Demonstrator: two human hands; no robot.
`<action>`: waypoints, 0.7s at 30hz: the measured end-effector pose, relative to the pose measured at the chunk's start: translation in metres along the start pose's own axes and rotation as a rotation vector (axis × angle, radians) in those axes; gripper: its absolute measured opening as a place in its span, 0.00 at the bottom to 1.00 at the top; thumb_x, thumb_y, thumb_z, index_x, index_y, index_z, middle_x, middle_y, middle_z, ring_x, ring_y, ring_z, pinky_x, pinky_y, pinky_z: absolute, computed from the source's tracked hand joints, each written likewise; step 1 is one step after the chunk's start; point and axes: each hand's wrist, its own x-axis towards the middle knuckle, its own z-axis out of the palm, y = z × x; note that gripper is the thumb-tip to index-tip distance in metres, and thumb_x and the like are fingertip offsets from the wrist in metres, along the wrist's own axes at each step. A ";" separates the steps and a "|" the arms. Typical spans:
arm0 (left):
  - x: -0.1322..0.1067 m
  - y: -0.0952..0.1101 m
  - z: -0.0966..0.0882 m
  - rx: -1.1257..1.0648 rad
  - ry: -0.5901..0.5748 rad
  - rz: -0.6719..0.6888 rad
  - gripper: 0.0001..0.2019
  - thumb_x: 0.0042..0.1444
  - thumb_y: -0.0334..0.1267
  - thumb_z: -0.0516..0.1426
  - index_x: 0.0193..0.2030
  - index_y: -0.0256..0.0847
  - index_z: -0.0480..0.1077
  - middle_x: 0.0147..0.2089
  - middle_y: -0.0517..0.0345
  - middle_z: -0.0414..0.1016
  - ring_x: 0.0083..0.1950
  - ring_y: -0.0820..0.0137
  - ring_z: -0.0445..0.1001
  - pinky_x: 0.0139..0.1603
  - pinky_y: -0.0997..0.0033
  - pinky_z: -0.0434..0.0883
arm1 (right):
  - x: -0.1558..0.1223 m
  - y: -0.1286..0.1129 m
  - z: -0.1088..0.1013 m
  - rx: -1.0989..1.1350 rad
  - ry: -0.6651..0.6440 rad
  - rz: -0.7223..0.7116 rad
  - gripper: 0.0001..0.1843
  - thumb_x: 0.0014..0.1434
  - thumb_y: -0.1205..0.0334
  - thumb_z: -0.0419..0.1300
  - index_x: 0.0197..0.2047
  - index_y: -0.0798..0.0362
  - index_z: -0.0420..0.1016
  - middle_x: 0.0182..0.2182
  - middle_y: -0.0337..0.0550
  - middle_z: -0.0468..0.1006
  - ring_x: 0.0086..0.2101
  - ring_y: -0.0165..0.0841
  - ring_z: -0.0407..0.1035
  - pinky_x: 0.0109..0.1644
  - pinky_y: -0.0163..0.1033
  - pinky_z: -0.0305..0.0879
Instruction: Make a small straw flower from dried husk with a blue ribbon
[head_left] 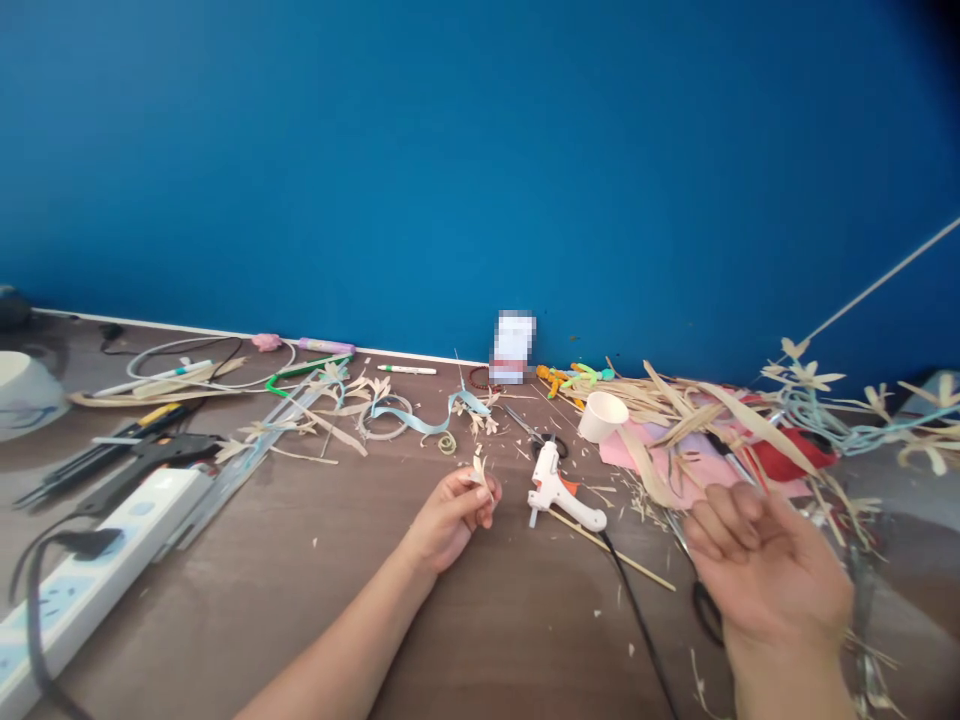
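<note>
My left hand (pixel 452 517) rests on the brown table (pixel 315 580) with its fingers pinched on a small pale straw piece (pixel 480 468) that sticks up above them. A white glue gun (pixel 556 490) lies just to its right, its black cord (pixel 637 620) trailing toward me. My right hand (pixel 765 570) hovers at the lower right, palm up and fingers loosely curled. I see nothing in it, though the view is blurred. Black-handled scissors (pixel 705 605) lie under it.
A white power strip (pixel 97 570) and black tools (pixel 112 450) lie at the left. A white cup (pixel 602 416), pink sheet (pixel 675 455), straw strips (pixel 720 410) and light-blue ribbon (pixel 427 420) crowd the back right. A blue wall (pixel 480 150) stands behind.
</note>
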 end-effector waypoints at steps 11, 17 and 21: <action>-0.011 -0.005 0.009 0.218 -0.197 -0.131 0.10 0.40 0.37 0.63 0.25 0.32 0.69 0.22 0.54 0.73 0.22 0.76 0.67 0.23 0.79 0.62 | -0.036 0.059 0.053 -1.163 -0.542 0.096 0.21 0.54 0.58 0.53 0.52 0.49 0.59 0.22 0.35 0.66 0.23 0.30 0.61 0.29 0.36 0.58; -0.001 -0.003 -0.001 0.092 0.093 -0.049 0.09 0.41 0.36 0.62 0.24 0.33 0.67 0.22 0.57 0.72 0.19 0.81 0.63 0.20 0.82 0.60 | -0.035 0.059 0.034 -0.854 -0.289 0.049 0.15 0.59 0.53 0.47 0.27 0.52 0.65 0.15 0.32 0.56 0.18 0.26 0.52 0.22 0.32 0.50; 0.002 -0.004 -0.001 0.095 0.151 -0.078 0.10 0.39 0.36 0.63 0.25 0.33 0.68 0.25 0.55 0.73 0.22 0.79 0.65 0.20 0.82 0.61 | -0.034 0.055 0.016 -0.561 0.072 -0.063 0.11 0.55 0.53 0.54 0.31 0.52 0.68 0.14 0.31 0.55 0.17 0.25 0.52 0.20 0.31 0.49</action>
